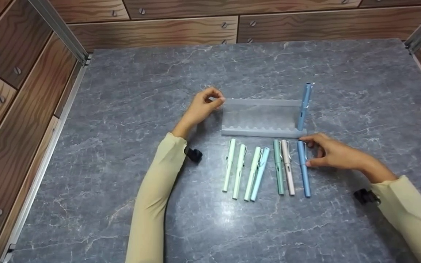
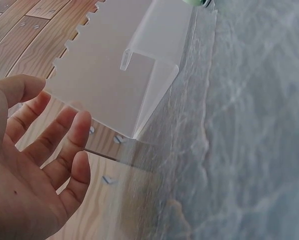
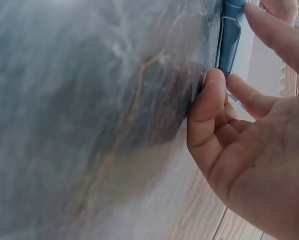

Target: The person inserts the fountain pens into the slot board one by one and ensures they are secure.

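A translucent pen rack (image 1: 261,114) with a notched front edge stands on the table. My left hand (image 1: 204,105) pinches its upper left corner between thumb and finger; the left wrist view shows the rack's side (image 2: 109,65) beyond the fingertips. A blue pen (image 1: 305,106) leans upright at the rack's right end. Below it another blue pen (image 1: 304,175) lies flat. My right hand (image 1: 329,153) is beside this pen, thumb near its barrel and index fingertip by its upper end. In the right wrist view, the thumb and index finger (image 3: 249,95) stand apart near the pen (image 3: 231,42).
Left of the blue pen lie a pinkish pen (image 1: 288,171), a dark green pen (image 1: 278,168), a light blue pen (image 1: 260,175) and several pale green pens (image 1: 239,175). Wood-patterned panels (image 1: 152,31) border the marbled grey table (image 1: 104,146).
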Motion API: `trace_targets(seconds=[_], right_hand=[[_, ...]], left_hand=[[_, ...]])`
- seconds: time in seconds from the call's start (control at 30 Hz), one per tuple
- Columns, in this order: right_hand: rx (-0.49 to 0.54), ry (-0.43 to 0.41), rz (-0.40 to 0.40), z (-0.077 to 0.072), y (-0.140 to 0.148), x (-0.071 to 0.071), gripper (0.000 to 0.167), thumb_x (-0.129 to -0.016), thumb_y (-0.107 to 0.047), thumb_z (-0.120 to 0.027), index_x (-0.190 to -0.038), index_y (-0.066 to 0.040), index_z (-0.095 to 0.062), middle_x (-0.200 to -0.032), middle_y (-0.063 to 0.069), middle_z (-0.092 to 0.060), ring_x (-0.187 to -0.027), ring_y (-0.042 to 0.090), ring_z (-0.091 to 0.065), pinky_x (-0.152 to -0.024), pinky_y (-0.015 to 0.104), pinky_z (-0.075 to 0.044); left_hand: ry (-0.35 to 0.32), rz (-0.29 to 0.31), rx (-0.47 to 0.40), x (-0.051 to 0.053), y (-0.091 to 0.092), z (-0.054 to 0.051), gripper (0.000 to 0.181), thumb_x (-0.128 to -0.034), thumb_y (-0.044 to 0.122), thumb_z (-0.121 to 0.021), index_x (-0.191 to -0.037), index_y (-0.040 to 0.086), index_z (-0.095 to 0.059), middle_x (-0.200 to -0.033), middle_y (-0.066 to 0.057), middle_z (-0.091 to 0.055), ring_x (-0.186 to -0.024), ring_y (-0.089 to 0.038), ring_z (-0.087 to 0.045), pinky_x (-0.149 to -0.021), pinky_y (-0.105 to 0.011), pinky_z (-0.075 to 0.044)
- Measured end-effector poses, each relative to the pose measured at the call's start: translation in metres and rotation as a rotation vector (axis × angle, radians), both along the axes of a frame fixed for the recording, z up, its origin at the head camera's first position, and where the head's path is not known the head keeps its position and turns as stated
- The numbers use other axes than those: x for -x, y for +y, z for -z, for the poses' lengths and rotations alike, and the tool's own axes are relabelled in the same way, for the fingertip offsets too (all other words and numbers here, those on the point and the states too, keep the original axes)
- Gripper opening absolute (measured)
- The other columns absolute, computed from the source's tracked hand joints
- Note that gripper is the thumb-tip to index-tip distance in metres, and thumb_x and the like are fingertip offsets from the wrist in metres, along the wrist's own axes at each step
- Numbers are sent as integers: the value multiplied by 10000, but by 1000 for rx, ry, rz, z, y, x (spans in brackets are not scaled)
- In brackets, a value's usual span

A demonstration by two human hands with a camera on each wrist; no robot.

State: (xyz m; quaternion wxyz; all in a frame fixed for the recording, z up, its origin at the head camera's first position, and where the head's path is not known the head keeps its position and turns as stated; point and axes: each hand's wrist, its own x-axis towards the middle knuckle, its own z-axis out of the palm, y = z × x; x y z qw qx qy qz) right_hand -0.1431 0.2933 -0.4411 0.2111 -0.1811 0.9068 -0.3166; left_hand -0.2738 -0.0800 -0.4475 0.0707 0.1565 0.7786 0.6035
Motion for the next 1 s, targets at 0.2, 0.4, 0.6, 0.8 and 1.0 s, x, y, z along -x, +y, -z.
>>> trace_targets(seconds=[0.2, 0.4, 0.6, 0.8, 1.0], right_hand=[[13, 4, -11, 2, 1, 0, 700, -819, -179, -767, -1387, 37, -421, -1098, 167, -477, -799, 125, -469, -643, 181, -441], [7, 23, -2, 4, 2, 0, 670, -812, -172, -767, -1366, 26, -448, -1074, 152, -492, -798, 128, -471, -650, 186, -450], [15, 18, -2, 4, 1, 1, 662, -815, -158, -763, -1365, 30, -446, -1079, 152, -488, -790, 119, -471, -654, 188, -450], [25, 28, -9, 5, 1, 1, 676, -812, -167, -770, -1369, 30, -441, -1086, 155, -494, -798, 108, -470, -652, 180, -447], [10, 52, -11, 4, 1, -1, 668, -807, -156, -771, -1364, 22, -446, -1081, 150, -503, -809, 114, -474, -663, 181, -450]], left_hand=[[0, 3, -6, -1, 1, 0, 112, -925, 106, -621, -965, 2, -615, -930, -17, -612, -831, -377, -624, -812, -469, -564], [-3, 0, -9, -1, 1, 0, 109, -926, 108, -622, -962, 5, -613, -921, -13, -608, -824, -363, -629, -798, -448, -572], [1, 3, 15, 0, 0, 1, 131, -932, 125, -619, -983, 4, -612, -974, -51, -625, -832, -330, -640, -802, -432, -569], [6, 1, 16, -1, -2, 0, 137, -932, 123, -617, -988, -2, -609, -988, -82, -629, -879, -403, -638, -818, -448, -570], [5, 5, 4, -1, -1, 1, 135, -928, 116, -618, -987, -5, -609, -989, -82, -627, -882, -405, -637, -820, -453, -573]])
